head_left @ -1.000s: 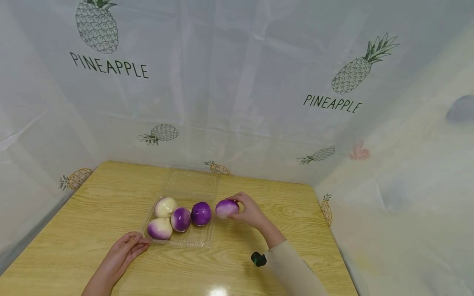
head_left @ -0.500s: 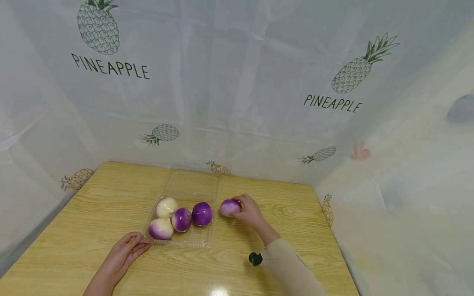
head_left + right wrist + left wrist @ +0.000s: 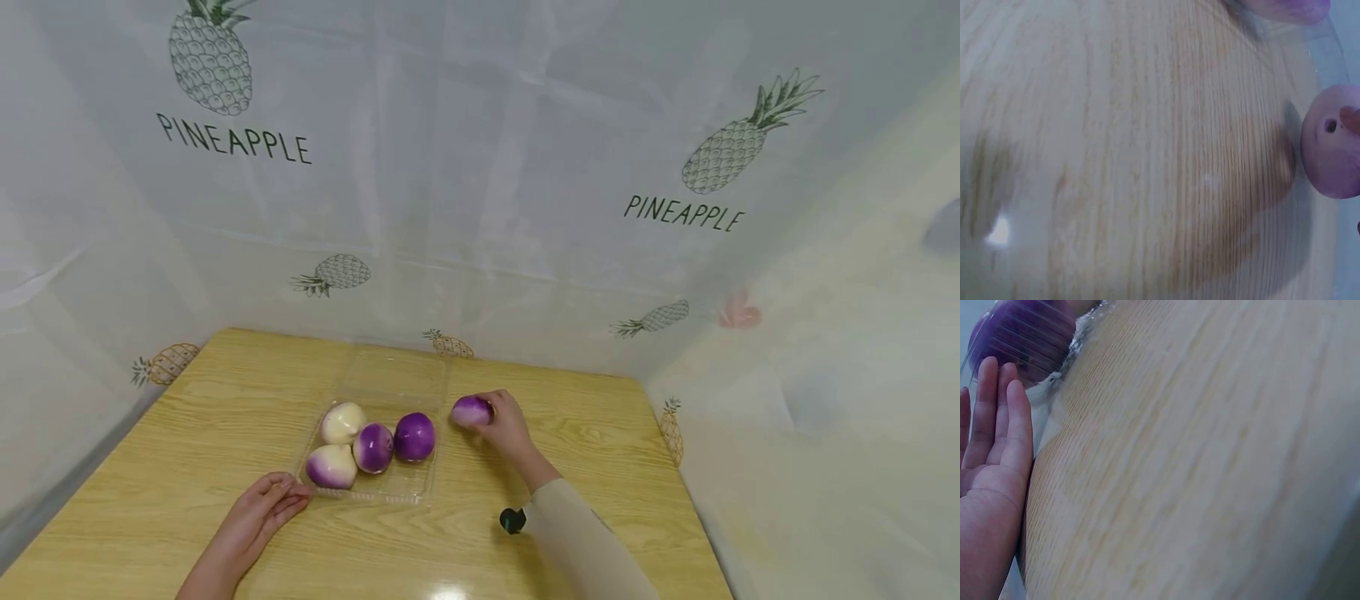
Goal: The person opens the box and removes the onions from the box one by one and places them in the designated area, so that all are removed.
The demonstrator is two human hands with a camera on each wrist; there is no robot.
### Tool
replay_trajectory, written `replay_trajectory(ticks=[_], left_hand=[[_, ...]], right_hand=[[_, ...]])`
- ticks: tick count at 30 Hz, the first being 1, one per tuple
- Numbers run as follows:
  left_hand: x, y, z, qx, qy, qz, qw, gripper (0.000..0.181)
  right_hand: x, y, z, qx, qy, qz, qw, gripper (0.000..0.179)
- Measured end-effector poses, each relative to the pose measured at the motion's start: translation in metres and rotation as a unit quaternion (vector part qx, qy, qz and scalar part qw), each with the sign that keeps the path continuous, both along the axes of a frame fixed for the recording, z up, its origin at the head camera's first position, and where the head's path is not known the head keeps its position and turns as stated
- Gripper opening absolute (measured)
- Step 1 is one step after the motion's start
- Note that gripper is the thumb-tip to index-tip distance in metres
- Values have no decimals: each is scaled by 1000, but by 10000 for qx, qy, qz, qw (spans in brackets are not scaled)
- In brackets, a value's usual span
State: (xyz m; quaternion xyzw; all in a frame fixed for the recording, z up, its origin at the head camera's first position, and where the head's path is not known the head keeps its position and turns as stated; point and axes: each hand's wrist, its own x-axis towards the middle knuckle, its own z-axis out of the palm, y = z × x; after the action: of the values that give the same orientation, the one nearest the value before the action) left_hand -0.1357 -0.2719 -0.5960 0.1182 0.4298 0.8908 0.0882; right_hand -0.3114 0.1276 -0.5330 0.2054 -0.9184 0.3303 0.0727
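My right hand grips a glossy purple-and-white onion just right of a clear plastic clamshell box. In the right wrist view that onion shows a small dark hole in its end, with a fingertip beside it; most of the hand is outside that view. Inside the box sit several similar onions, among them a deep purple one at the right and a paler one at the front left. My left hand touches the box's front left corner, its fingers straight in the left wrist view.
The box's clear lid lies folded back behind it. Everything stands on a wood-grain table. Sheets printed with pineapples hang behind the table and at both sides. A small black object shows beside the right sleeve.
My right hand has moved a little to the right and back with the onion, away from the box, and the onion has turned in its grip. My left hand stays at the box corner.
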Motion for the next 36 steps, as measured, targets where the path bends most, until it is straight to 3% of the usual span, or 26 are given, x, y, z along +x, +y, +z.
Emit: replay_trajectory(ticks=[10, 20, 36], left_hand=[[1, 5, -1, 35, -27, -74, 10000, 30], [-2, 3, -2, 5, 168, -72, 9998, 33], [-2, 0, -1, 19, 268, -21, 9996, 35]], right_hand=[[3, 2, -4, 124, 178, -115, 9997, 50], [10, 1, -11, 144, 494, 91, 9986, 54], [25, -2, -14, -76, 893, 322, 9955, 40]])
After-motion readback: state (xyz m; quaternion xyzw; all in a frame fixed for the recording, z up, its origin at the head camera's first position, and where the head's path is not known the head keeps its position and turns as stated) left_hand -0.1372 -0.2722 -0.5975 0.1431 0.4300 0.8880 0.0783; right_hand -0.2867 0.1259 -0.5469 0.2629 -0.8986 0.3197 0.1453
